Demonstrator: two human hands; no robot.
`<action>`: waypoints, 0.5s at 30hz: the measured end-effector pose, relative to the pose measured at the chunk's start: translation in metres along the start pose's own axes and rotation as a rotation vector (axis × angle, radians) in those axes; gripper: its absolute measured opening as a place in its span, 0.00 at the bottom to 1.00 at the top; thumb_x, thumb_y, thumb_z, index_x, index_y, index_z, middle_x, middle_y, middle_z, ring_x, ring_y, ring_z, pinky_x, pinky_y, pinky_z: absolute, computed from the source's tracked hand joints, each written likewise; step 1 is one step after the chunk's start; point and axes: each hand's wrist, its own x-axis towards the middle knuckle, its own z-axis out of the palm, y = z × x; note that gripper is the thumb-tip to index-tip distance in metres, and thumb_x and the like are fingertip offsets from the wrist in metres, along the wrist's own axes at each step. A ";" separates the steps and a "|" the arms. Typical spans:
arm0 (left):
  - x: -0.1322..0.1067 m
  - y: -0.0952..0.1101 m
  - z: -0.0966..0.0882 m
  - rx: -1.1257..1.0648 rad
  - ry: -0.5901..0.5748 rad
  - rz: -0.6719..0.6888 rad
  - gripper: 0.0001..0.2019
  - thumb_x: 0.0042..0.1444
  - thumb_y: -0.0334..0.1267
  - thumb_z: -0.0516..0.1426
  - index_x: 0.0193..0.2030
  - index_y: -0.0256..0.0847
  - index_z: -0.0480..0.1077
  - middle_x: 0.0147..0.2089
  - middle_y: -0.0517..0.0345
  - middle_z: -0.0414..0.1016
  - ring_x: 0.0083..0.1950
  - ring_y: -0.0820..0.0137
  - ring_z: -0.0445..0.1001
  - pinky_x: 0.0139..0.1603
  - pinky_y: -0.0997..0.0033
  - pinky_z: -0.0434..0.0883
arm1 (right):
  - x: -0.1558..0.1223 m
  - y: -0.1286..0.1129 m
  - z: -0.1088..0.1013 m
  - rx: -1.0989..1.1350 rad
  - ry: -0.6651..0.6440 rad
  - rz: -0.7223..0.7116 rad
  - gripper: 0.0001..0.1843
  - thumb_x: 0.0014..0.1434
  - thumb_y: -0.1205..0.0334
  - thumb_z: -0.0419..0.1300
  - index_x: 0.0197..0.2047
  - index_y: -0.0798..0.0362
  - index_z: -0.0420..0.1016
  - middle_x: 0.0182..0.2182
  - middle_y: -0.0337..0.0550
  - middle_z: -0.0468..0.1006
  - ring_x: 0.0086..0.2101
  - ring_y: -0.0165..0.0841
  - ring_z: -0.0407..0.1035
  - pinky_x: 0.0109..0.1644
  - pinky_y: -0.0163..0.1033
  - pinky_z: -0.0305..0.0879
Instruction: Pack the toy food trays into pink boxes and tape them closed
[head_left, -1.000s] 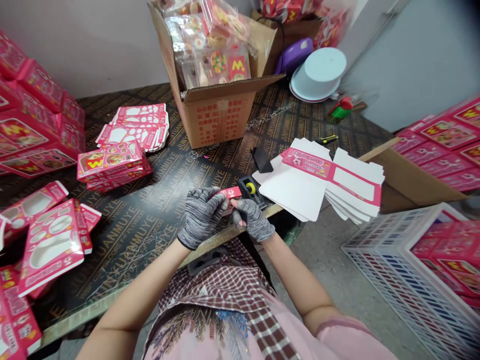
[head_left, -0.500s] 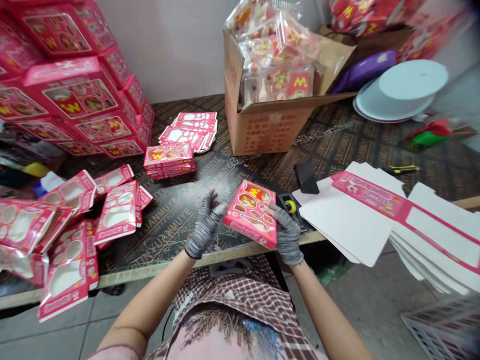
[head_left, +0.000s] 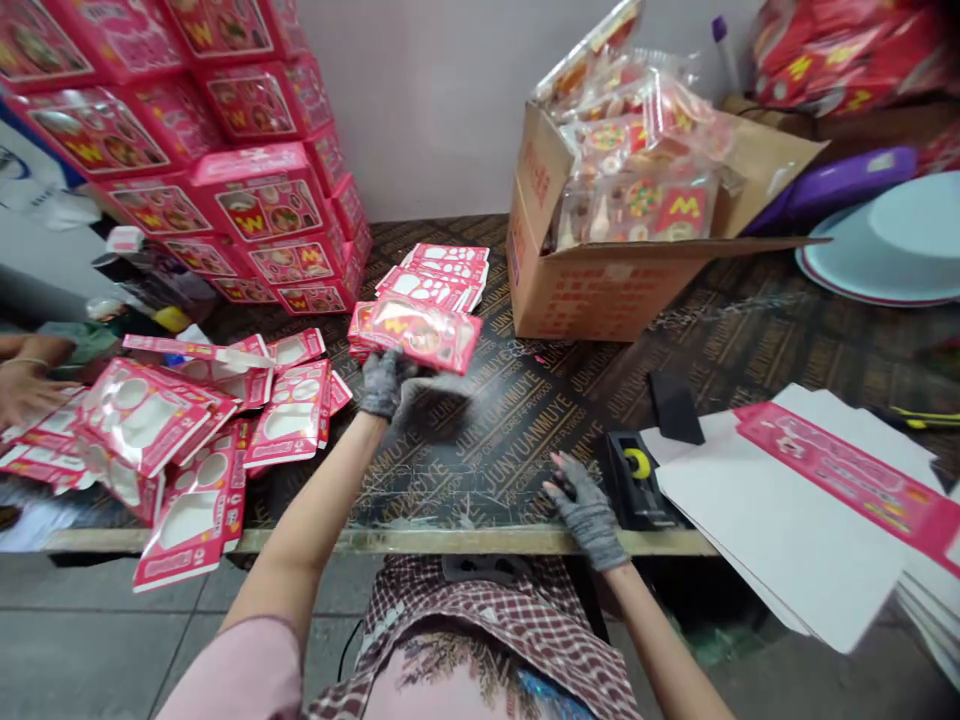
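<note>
My left hand [head_left: 382, 385], in a grey glove with bare fingertips, is closed on the near edge of a pink toy box [head_left: 431, 335] with round windows. It holds the box tilted over a small stack of pink boxes [head_left: 361, 328], partly covering it. Whether the held box touches the stack I cannot tell. My right hand [head_left: 589, 515], gloved alike, is held out over the table's front edge, fingers apart and nothing in them. Just right of it sits a black tape dispenser [head_left: 636, 480] with a yellow roll.
Flat pink window cartons [head_left: 289, 415] lie in a heap at left, near another person's hand [head_left: 30, 390]. Tall stacks of pink boxes [head_left: 262, 195] stand behind. An open cardboard carton [head_left: 600, 290] holds bagged toy sets. White and pink card sheets [head_left: 780, 510] overhang the right front edge.
The pink box has gone from my right hand to my left, and has moved forward and left to the small stack. My right hand has let go. The view has shifted left.
</note>
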 end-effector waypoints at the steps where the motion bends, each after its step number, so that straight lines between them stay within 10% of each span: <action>1: 0.018 0.009 0.002 0.049 0.032 0.066 0.12 0.64 0.40 0.57 0.51 0.36 0.67 0.34 0.64 0.78 0.30 0.81 0.74 0.37 0.77 0.74 | -0.008 0.011 0.002 -0.050 0.004 -0.023 0.23 0.62 0.45 0.58 0.53 0.49 0.80 0.53 0.55 0.81 0.50 0.47 0.78 0.54 0.58 0.77; 5: 0.061 0.033 0.008 0.331 0.027 0.280 0.14 0.70 0.39 0.49 0.56 0.34 0.68 0.41 0.54 0.80 0.39 0.73 0.80 0.49 0.62 0.78 | -0.027 0.031 0.009 -0.187 -0.008 -0.118 0.22 0.65 0.44 0.55 0.46 0.49 0.83 0.48 0.55 0.84 0.46 0.49 0.80 0.53 0.61 0.76; 9: 0.055 0.039 -0.004 0.667 -0.040 0.499 0.13 0.71 0.37 0.50 0.45 0.40 0.76 0.34 0.53 0.81 0.39 0.66 0.83 0.45 0.58 0.82 | -0.028 0.026 0.012 -0.244 -0.012 -0.166 0.23 0.66 0.43 0.53 0.45 0.49 0.84 0.46 0.55 0.84 0.44 0.49 0.80 0.51 0.60 0.77; 13: 0.016 0.057 -0.057 0.809 -0.071 0.636 0.26 0.73 0.46 0.46 0.30 0.35 0.75 0.28 0.59 0.79 0.47 0.75 0.79 0.53 0.75 0.76 | -0.028 0.011 0.011 -0.275 0.007 -0.174 0.19 0.67 0.47 0.55 0.45 0.48 0.84 0.45 0.53 0.85 0.44 0.48 0.81 0.50 0.58 0.78; 15: 0.005 0.064 -0.102 0.988 -0.169 0.786 0.28 0.71 0.52 0.48 0.30 0.34 0.77 0.26 0.57 0.79 0.51 0.68 0.80 0.59 0.66 0.74 | -0.027 0.004 0.011 -0.278 0.024 -0.173 0.16 0.67 0.51 0.56 0.45 0.47 0.84 0.45 0.52 0.85 0.44 0.46 0.81 0.51 0.56 0.78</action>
